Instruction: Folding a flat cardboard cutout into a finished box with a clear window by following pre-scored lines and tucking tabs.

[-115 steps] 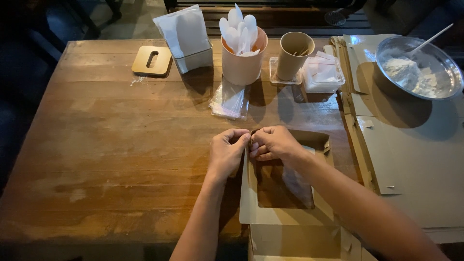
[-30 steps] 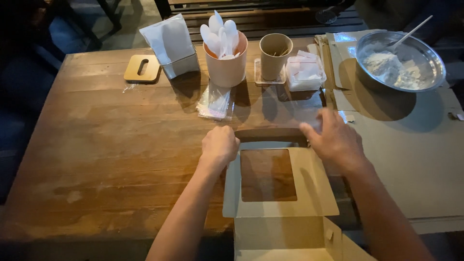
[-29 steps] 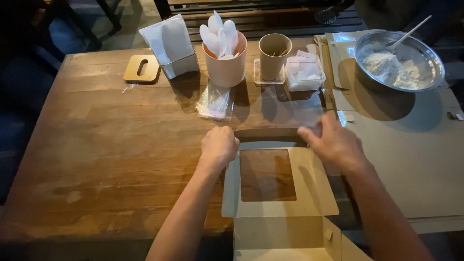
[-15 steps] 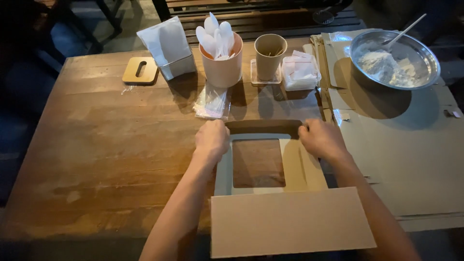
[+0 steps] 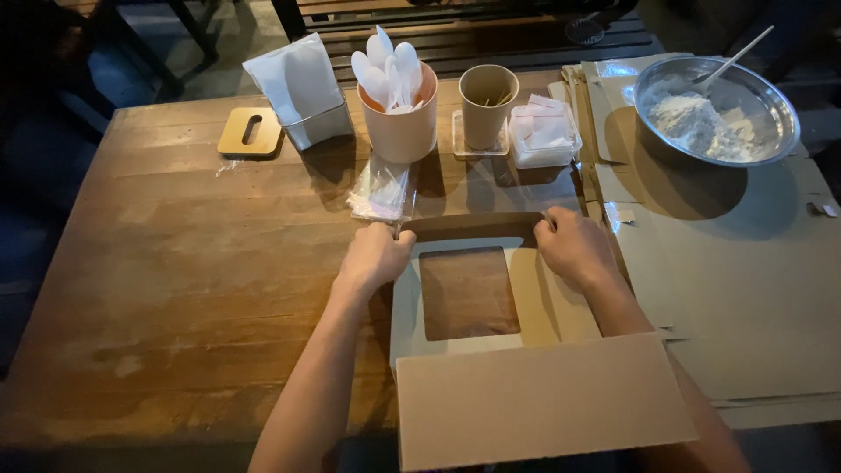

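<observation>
Open wooden table [image 5: 193, 254] is lying bare to the left of the left hand [image 5: 375, 256], giving free passage there, while a packet of clear sleeves [image 5: 382, 188] is sitting just beyond its knuckles. Behind the windowed cardboard box [image 5: 491, 342], a cup of white spoons [image 5: 399, 109], a paper cup [image 5: 488, 105] and a small clear tub [image 5: 545, 136] are blocking the far edge. Stacked cardboard sheets [image 5: 745, 289] and a metal bowl [image 5: 714, 109] are crowding the room beside the right hand [image 5: 574, 250].
</observation>
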